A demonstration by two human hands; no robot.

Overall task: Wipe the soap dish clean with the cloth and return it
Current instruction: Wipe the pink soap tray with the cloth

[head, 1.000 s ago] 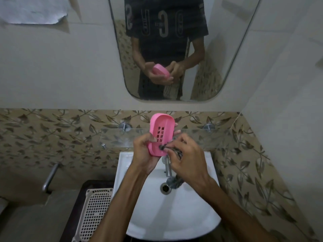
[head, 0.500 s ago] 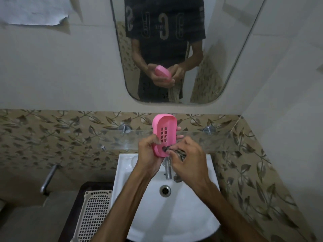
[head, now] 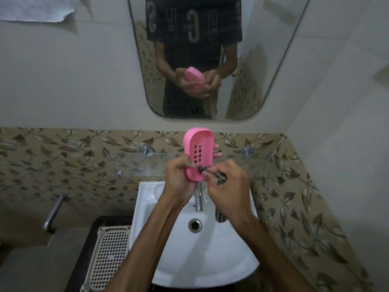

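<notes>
Two hands share this step: I keep the left hand (head: 179,178) gripping the pink soap dish (head: 197,154) upright above the basin's (head: 210,260) rear edge while right-hand fingers (head: 212,175) pinch the cloth (head: 220,178) into its lower slots, rubbing firmly

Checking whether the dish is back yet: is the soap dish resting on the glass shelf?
No, the left hand holds the soap dish up above the sink, in front of the glass shelf.
</notes>
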